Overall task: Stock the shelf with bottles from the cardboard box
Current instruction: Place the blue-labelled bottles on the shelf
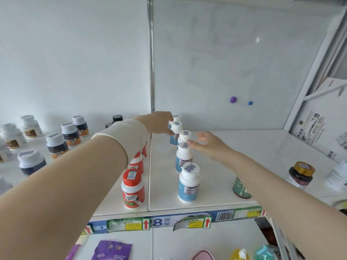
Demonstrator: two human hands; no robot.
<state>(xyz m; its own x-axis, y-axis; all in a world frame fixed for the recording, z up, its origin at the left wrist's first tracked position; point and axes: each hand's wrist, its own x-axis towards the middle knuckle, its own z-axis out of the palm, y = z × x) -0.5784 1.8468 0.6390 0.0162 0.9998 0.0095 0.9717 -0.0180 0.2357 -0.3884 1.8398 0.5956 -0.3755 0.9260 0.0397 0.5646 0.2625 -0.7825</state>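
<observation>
My left hand (161, 122) pinches a blue-label bottle (176, 127) far back on the shelf (244, 147), and my right hand (206, 144) hovers loose-fingered just right. 1 clumsy nudge and this tight row of blue bottles (184, 158) could domino toward the near edge.

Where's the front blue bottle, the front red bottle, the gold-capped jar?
front blue bottle (187, 190), head view, label.
front red bottle (132, 175), head view, cap.
gold-capped jar (304, 168), head view, cap.
</observation>
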